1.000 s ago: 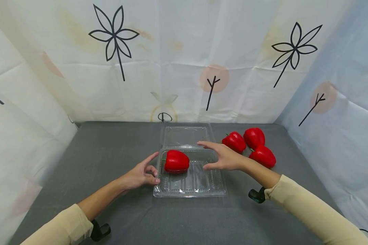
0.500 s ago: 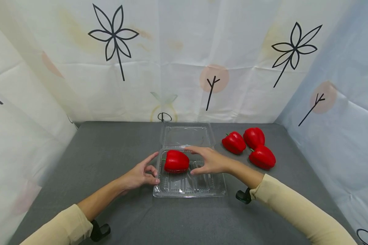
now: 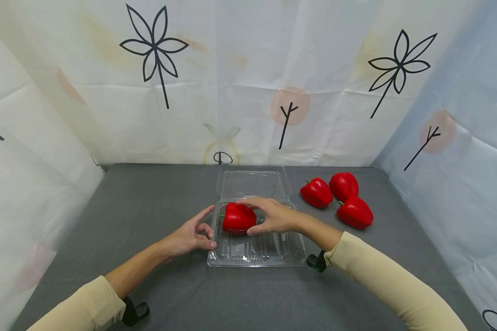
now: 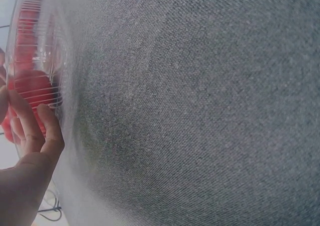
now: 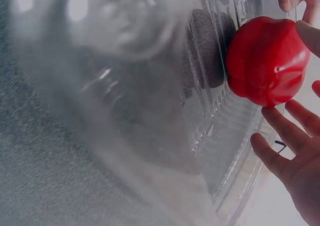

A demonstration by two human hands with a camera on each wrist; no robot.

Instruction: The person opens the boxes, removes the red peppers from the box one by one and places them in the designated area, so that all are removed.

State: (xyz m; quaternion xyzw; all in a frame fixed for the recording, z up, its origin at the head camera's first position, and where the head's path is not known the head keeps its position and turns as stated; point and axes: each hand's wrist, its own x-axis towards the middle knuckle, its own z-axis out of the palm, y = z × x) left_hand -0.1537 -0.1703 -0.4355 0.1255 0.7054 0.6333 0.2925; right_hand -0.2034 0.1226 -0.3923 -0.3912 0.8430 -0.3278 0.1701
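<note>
A red bell pepper [image 3: 239, 219] lies on its side in the left half of an open clear plastic clamshell container [image 3: 257, 263]. Its green stem points left. My right hand [image 3: 273, 217] reaches into the container from the right, its fingers and thumb spread on either side of the pepper. In the right wrist view, fingertips appear at the surface of the pepper [image 5: 267, 61]; firm contact cannot be told. At the container's left edge, my left hand [image 3: 190, 236] rests thumb and fingers against the rim. The left wrist view shows its fingers [image 4: 32, 136] along the ribbed side wall.
Three more red peppers [image 3: 316, 193] [image 3: 344, 186] [image 3: 355, 213] lie grouped on the grey cloth [image 3: 161, 193] at the back right. The container's transparent lid [image 3: 252, 184] is folded back behind the tray. Patterned white curtains [image 3: 232, 69] enclose the table's back and sides.
My right hand has moved left from the container's right part until its fingers straddle the pepper inside. The left hand, container and peppers have stayed in place.
</note>
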